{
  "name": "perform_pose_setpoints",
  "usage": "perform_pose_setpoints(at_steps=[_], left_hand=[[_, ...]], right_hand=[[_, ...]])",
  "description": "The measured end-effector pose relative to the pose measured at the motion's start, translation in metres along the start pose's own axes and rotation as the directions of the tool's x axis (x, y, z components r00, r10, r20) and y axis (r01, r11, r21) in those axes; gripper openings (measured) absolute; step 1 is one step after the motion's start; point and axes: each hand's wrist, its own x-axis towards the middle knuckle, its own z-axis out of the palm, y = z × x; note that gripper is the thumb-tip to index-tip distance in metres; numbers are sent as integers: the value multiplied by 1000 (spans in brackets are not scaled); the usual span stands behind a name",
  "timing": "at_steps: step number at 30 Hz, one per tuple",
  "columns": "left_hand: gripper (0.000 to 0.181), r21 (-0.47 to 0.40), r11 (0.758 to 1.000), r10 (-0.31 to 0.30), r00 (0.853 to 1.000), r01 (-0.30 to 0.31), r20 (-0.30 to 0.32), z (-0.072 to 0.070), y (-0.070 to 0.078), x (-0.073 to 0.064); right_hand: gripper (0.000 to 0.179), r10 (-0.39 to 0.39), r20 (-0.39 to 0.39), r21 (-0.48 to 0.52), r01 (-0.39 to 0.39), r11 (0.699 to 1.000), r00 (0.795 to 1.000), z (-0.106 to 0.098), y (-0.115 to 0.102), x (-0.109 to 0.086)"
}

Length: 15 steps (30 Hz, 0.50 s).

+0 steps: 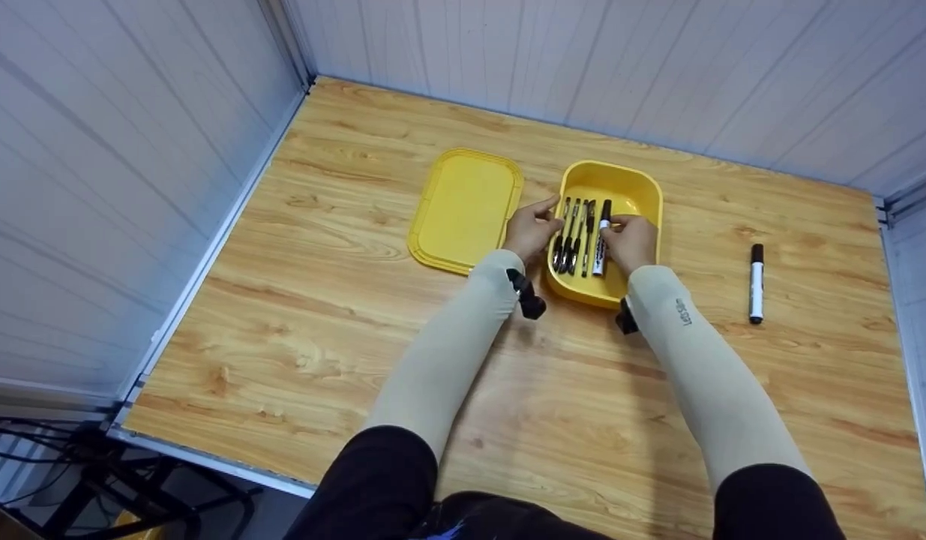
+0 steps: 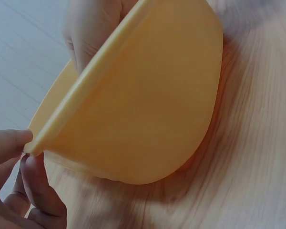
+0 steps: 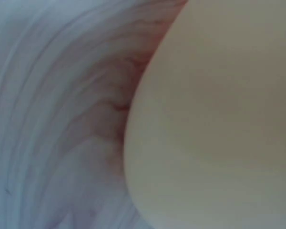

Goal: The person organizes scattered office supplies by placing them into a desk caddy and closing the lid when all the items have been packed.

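My left hand pinches the left rim of a yellow plastic box, thumb and fingers on either side of the rim in the left wrist view. My right hand reaches inside the box and holds a white marker with a black cap between its fingertips. The marker lies lengthwise, to the right of several black pens lined up side by side along the box's left side. In the right wrist view only the outer box wall shows; the right fingers are hidden there.
A yellow lid lies flat left of the box. Another white marker with a black cap lies on the wooden table at the right. Pale panels stand along the table's back and sides.
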Motion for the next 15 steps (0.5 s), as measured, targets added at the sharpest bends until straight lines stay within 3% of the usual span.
perform_pose_setpoints(at_steps=[6, 15], left_hand=[[47, -10, 1000, 8, 1000, -8, 2, 0, 2, 0], [47, -8, 1000, -7, 1000, 8, 10, -1, 1, -1]], right_hand=[[34, -7, -28, -13, 6, 1000, 1000, 1, 0, 2], [33, -19, -2, -60, 19, 998, 1000, 3, 2, -1]])
